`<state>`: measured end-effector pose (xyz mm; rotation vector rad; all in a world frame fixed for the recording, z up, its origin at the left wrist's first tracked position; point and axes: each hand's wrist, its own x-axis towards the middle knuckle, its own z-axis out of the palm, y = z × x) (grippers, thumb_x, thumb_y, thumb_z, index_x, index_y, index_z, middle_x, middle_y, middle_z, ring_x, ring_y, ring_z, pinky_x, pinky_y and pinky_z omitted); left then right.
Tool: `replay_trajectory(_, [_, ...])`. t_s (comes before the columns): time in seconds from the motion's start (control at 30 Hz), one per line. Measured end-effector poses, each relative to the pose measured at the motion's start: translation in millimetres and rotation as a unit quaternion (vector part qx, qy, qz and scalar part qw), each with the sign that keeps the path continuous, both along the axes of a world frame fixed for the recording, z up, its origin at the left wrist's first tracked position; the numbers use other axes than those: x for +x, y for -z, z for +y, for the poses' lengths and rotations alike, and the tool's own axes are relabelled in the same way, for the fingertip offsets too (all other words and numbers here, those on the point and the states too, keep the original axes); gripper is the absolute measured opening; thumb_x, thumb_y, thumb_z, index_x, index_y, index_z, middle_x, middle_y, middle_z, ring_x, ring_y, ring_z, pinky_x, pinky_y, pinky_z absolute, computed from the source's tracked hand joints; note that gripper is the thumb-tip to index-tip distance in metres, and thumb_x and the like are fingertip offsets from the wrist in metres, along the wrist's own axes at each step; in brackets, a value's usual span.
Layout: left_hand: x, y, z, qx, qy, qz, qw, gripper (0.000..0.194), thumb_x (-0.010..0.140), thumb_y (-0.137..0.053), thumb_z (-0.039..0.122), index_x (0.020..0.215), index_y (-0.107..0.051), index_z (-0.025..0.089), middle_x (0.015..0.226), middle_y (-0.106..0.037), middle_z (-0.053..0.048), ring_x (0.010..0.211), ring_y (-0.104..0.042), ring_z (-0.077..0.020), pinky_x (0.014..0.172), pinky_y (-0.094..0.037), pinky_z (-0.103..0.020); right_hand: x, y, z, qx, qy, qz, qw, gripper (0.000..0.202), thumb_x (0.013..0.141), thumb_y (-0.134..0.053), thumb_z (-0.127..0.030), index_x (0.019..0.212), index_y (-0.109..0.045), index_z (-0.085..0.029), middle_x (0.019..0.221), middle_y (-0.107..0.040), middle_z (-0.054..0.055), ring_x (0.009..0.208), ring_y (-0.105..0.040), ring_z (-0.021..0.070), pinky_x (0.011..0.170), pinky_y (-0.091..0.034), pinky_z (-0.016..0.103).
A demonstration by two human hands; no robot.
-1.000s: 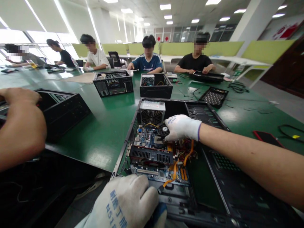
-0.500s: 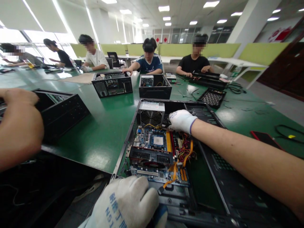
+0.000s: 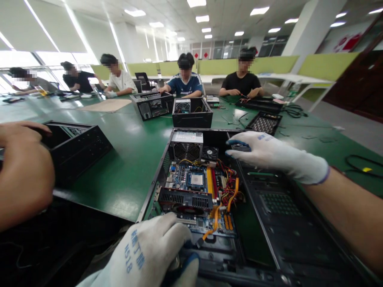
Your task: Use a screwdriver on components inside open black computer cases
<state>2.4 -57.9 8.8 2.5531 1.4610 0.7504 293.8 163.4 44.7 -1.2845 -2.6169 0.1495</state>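
Observation:
My right hand [image 3: 260, 149], in a white glove with blue fingertips, hovers over the right side of an open computer case [image 3: 209, 259]. Its thumb and fingers are apart and hold nothing. Left of those fingertips, a small black cooling fan [image 3: 210, 152] sits beside the power supply [image 3: 187, 149]. My gloved left hand [image 3: 149, 253] is closed at the near left corner of the case, its fingers curled round something mostly hidden. Inside lie a blue motherboard [image 3: 184, 179] with a bare processor [image 3: 196, 179], a graphics card [image 3: 184, 199], and orange cables [image 3: 233, 195].
A co-worker's arm [image 3: 26, 163] reaches into another black case [image 3: 80, 151] at left. Across the green table [image 3: 128, 171], people work on more cases [image 3: 192, 115]. A black mesh panel [image 3: 265, 122] and loose cables [image 3: 295, 111] lie at back right.
My right hand has let go by the cooling fan and moved right, its fingers spreading. The fan now shows beside the power supply. My left hand has shifted slightly left.

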Motion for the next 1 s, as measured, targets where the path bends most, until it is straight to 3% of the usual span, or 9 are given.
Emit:
replay_trajectory(0.13, [4.2,-20.0,18.7,0.015,0.007,0.01,1.0,0.005,0.091,-0.056,0.027,0.094,-0.059,0.026,0.08,-0.065,0.001,0.066,-0.062,-0.0162,0.056,-0.048,-0.029,30.1,15.8,-12.8,-0.04,0.052,0.091,0.994,0.053,0.095,-0.056,-0.066,0.12,-0.075,-0.023,0.115,-0.079,0.006,0.099,-0.073,0.0279,0.086,-0.057,0.038])
replay_trajectory(0.3, [25.8,-32.5,89.7,-0.059,-0.01,0.141,0.988,0.019,0.101,-0.047,0.035,0.103,-0.061,0.021,0.095,-0.07,-0.005,0.089,-0.069,-0.0211,0.079,-0.054,-0.033,41.7,33.0,-14.0,-0.045,0.075,0.169,0.982,0.049,0.098,-0.053,-0.064,0.115,-0.076,-0.023,0.114,-0.08,0.005,0.101,-0.073,0.0278,0.087,-0.057,0.038])
replay_trajectory(0.43, [47.1,-12.7,159.8,-0.139,0.013,0.273,0.952,0.035,0.101,-0.046,0.038,0.121,-0.062,0.014,0.119,-0.074,-0.015,0.113,-0.07,-0.0288,0.099,-0.054,-0.039,42.2,35.7,-12.5,-0.041,0.066,0.189,0.979,0.047,0.099,-0.055,-0.06,0.121,-0.075,-0.023,0.121,-0.078,0.005,0.107,-0.072,0.0279,0.091,-0.056,0.038])
replay_trajectory(0.57, [58.4,24.1,205.6,-0.204,0.029,0.337,0.919,0.045,0.092,-0.057,0.037,0.129,-0.063,0.011,0.125,-0.074,-0.018,0.117,-0.071,-0.0308,0.097,-0.057,-0.037,42.1,34.4,-14.9,-0.041,0.056,0.191,0.979,0.046,0.1,-0.055,-0.057,0.123,-0.073,-0.022,0.119,-0.078,0.006,0.104,-0.072,0.0267,0.09,-0.055,0.038])
replay_trajectory(0.73, [58.2,58.6,223.4,-0.239,0.043,0.369,0.897,0.042,0.09,-0.06,0.043,0.123,-0.067,0.017,0.126,-0.075,-0.015,0.116,-0.072,-0.0316,0.097,-0.058,-0.039,44.4,37.5,-15.8,-0.03,0.041,0.173,0.984,0.047,0.099,-0.055,-0.057,0.123,-0.073,-0.021,0.122,-0.077,0.007,0.11,-0.07,0.0289,0.097,-0.054,0.042])
replay_trajectory(1.0, [56.3,67.4,226.0,-0.25,0.043,0.383,0.888,0.05,0.078,-0.075,0.033,0.124,-0.065,0.017,0.13,-0.071,-0.016,0.118,-0.07,-0.0326,0.099,-0.058,-0.039,48.9,46.5,-10.8,-0.008,0.017,0.151,0.988,0.05,0.098,-0.055,-0.063,0.127,-0.07,-0.024,0.129,-0.074,0.008,0.118,-0.067,0.0318,0.104,-0.052,0.046])
